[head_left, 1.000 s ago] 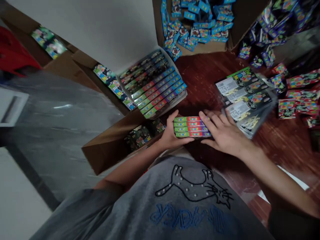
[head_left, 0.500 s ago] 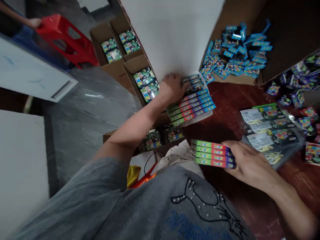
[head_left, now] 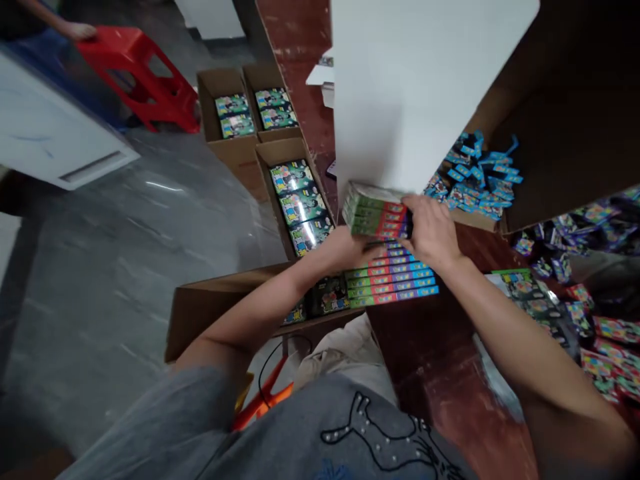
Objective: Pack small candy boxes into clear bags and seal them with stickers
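Note:
My right hand (head_left: 434, 232) is closed on the right end of a stack of flat boxes (head_left: 376, 217) with green, red and dark edges. That stack is held above a row of similar flat boxes (head_left: 395, 280) with green, red, purple and blue edges, in front of a white upright panel (head_left: 400, 87). Under the held stack, my left hand (head_left: 353, 248) lies on the row with its visible fingers stretched out. The stack hides part of that hand and the far end of the row.
Cardboard cartons (head_left: 240, 163) of dark printed boxes stand at the table's left. Small blue packets (head_left: 480, 173) lie in a carton at right, with purple packets (head_left: 590, 227) and red packets (head_left: 615, 353) nearby. A co-worker's hand (head_left: 80, 31) holds a red stool (head_left: 135, 73).
My right hand has brought the stack up and left, from near my body to above the row. My left hand has stayed at the row. The view has shifted.

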A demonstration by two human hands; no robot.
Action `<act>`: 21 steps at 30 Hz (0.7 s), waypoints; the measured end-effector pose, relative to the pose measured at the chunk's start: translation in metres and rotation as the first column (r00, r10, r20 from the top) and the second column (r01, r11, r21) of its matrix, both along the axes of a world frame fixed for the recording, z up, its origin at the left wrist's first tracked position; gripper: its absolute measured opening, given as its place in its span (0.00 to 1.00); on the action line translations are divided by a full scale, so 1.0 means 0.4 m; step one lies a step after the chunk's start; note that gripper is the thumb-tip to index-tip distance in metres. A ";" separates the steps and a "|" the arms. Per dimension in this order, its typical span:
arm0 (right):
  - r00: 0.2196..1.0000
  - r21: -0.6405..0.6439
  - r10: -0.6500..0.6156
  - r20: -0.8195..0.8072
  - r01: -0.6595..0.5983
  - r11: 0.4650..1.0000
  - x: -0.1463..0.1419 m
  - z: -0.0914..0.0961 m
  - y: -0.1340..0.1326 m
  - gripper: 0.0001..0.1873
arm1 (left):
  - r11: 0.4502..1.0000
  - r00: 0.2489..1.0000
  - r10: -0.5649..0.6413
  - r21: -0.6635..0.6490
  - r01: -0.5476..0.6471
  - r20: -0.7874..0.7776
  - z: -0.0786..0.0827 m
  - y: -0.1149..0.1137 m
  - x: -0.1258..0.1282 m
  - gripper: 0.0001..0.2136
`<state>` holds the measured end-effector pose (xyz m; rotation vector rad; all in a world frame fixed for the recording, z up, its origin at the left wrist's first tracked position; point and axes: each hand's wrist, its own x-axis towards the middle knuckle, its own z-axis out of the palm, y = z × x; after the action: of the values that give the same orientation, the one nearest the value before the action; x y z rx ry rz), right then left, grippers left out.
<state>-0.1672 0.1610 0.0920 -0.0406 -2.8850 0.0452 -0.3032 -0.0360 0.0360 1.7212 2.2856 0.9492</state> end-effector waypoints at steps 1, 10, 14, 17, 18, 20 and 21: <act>0.999 0.013 0.016 0.031 -0.017 1.000 -0.010 0.003 0.002 0.33 | 0.999 0.999 -0.010 -0.038 0.009 -0.037 0.010 -0.036 0.012 0.17; 0.861 -0.079 0.215 0.461 -0.201 0.976 -0.178 0.102 0.028 0.38 | 0.758 0.878 0.422 0.445 -0.478 0.224 0.005 -0.179 0.010 0.30; 0.828 -0.223 0.231 0.512 -0.132 0.966 -0.201 0.070 0.031 0.46 | 0.770 0.759 0.328 0.306 -0.560 0.562 -0.077 -0.063 -0.039 0.40; 0.928 -0.169 0.201 0.315 -0.154 0.974 -0.135 0.038 -0.004 0.50 | 0.799 0.679 0.215 0.274 -0.535 0.702 -0.105 -0.017 -0.048 0.31; 0.955 -0.133 0.176 0.237 -0.148 0.980 -0.109 0.027 -0.020 0.49 | 0.801 0.669 0.182 0.286 -0.526 0.721 -0.107 -0.015 -0.048 0.29; 0.980 -0.096 0.132 0.151 -0.118 0.988 -0.065 0.005 -0.052 0.44 | 0.802 0.663 0.146 0.305 -0.513 0.734 -0.107 -0.021 -0.051 0.26; 0.979 -0.105 0.125 0.163 -0.109 0.988 -0.051 -0.007 -0.063 0.42 | 0.809 0.665 0.139 0.303 -0.504 0.734 -0.108 -0.026 -0.054 0.25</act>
<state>-0.1875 0.1357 0.0891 0.1137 -3.0502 0.2125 -0.3247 -0.0464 -0.0071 0.7601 1.9345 1.9848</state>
